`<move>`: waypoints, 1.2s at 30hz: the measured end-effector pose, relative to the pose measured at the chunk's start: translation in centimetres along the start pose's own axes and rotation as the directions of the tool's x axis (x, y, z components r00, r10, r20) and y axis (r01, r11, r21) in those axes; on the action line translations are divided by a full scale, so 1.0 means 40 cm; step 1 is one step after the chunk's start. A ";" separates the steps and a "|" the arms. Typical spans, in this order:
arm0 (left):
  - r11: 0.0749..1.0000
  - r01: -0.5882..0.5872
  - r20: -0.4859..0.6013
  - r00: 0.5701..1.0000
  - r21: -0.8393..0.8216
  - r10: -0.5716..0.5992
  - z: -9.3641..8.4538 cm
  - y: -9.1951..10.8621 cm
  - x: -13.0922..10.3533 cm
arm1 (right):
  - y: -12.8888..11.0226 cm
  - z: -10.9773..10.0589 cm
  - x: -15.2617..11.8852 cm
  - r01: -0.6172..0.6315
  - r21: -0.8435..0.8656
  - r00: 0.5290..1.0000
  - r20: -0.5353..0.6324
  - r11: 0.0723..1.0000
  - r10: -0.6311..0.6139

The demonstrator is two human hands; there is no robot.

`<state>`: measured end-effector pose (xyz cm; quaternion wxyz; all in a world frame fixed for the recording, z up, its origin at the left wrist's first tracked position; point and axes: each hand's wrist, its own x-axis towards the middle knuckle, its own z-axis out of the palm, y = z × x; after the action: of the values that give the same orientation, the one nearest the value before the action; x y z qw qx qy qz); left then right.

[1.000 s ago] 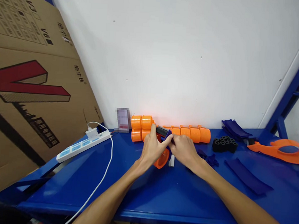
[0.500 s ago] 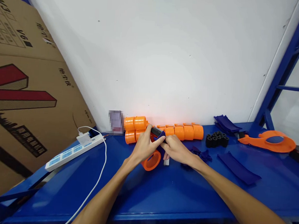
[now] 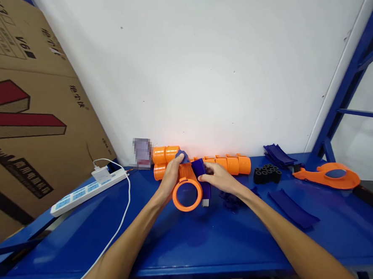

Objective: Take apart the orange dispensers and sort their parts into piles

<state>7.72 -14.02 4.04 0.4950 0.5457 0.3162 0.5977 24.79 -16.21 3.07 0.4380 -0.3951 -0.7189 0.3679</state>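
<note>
Presumably for steadiness, my left hand (image 3: 171, 174) clasps the orange ring-ended holder (image 3: 186, 173).
My half-curled right hand (image 3: 221, 178) touches the blue panel (image 3: 198, 167); grip unclear.

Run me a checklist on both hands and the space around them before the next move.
1. Left hand holding the orange ringed piece: ok.
2. Right hand touching the dark blue piece: ok; how firmly it grips, cannot tell.
3. Dark blue piece fastened to the orange ringed piece: cannot tell; they sit side by side in view.
4. White cable clear of both hands: ok.
5. Black tube cluster clear of the right hand: ok.
</note>
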 end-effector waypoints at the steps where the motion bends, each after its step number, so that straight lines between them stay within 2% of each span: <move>1: 0.993 0.053 0.001 0.999 -0.101 -0.053 0.005 -0.001 -0.004 | 0.003 0.003 0.001 -0.018 0.045 1.000 0.025 0.999 0.017; 3: 0.957 0.162 0.063 0.987 -0.242 -0.151 0.012 -0.002 -0.013 | 0.010 0.013 0.004 -0.064 0.094 0.998 0.035 0.993 0.061; 6: 0.900 0.279 0.137 0.959 -0.336 -0.246 0.015 0.006 -0.021 | 0.017 0.028 0.006 -0.085 0.129 0.996 -0.011 0.988 0.087; 9: 0.858 0.307 0.118 0.952 -0.412 -0.284 0.011 0.021 -0.018 | 0.011 0.023 0.007 -0.109 0.139 0.993 -0.025 0.984 0.114; 11: 0.829 0.322 0.105 0.945 -0.458 -0.309 0.008 0.031 -0.014 | 0.002 0.000 0.007 -0.137 0.129 0.989 -0.029 0.982 0.142; 13: 0.800 0.319 0.071 0.941 -0.509 -0.330 0.004 0.037 -0.010 | -0.008 -0.041 0.005 -0.148 0.062 0.984 -0.090 0.987 0.153; 15: 0.771 0.316 0.046 0.936 -0.553 -0.349 0.000 0.039 -0.007 | -0.013 -0.096 0.001 -0.163 -0.056 0.969 -0.198 0.985 0.149; 17: 0.740 0.353 0.065 0.919 -0.572 -0.389 -0.006 0.037 -0.004 | -0.016 -0.158 -0.006 -0.194 -0.135 0.949 -0.277 0.972 0.151; 19: 0.718 0.403 0.091 0.898 -0.568 -0.431 -0.011 0.033 -0.003 | -0.019 -0.219 -0.016 -0.235 -0.138 0.938 -0.293 0.962 0.187; 22: 0.727 0.420 0.095 0.891 -0.543 -0.444 -0.010 0.030 -0.005 | -0.034 -0.291 -0.045 -0.270 -0.089 0.916 -0.331 0.959 0.227; 26: 0.759 0.454 0.137 0.885 -0.467 -0.446 0.001 0.029 -0.011 | -0.067 -0.342 -0.135 -0.300 -0.027 0.871 -0.415 0.954 0.262; 29: 0.772 0.476 0.187 0.878 -0.421 -0.440 0.009 0.028 -0.017 | -0.074 -0.362 -0.247 -0.392 -0.144 0.864 -0.398 0.908 0.310; 33: 0.780 0.487 0.188 0.873 -0.392 -0.451 0.020 0.036 -0.027 | -0.028 -0.401 -0.394 -0.521 -0.291 0.813 -0.456 0.802 0.363; 36: 0.786 0.494 0.159 0.868 -0.372 -0.470 0.027 0.042 -0.035 | 0.028 -0.433 -0.451 -0.529 -0.397 0.820 -0.468 0.750 0.331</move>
<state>8.23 -16.02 5.35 0.7408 0.3507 0.3015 0.4872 46.51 -28.62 1.96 0.3452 -0.7156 -0.5814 0.1753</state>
